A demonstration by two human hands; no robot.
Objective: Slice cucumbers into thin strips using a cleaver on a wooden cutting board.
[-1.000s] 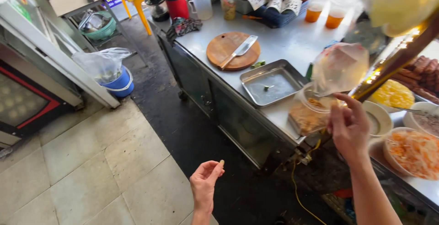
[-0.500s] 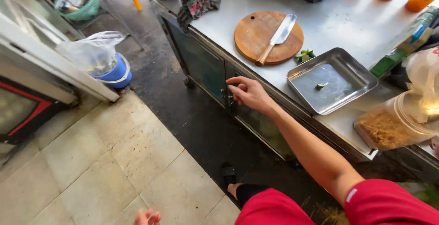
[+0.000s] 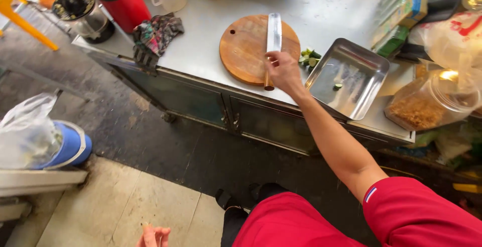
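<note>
Right hand (image 3: 282, 70) grips the wooden handle of a broad steel cleaver (image 3: 272, 40) lying flat across a round wooden cutting board (image 3: 243, 51) on the brushed-metal counter (image 3: 331, 11). A rectangular steel tray (image 3: 362, 65) sits just right. Left hand (image 3: 154, 236) is cropped at the near edge; its grasp cannot be determined.

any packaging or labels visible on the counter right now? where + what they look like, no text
Cartons: far right of the counter, a stack of flat green boxes, one with a blue and yellow end.
Printed plastic bag: right edge, behind the jar, clear-white with red marks.
Plastic jar: right of the metal tray, clear, brown crumbs inside, no label visible.
No signs or screens.
</note>
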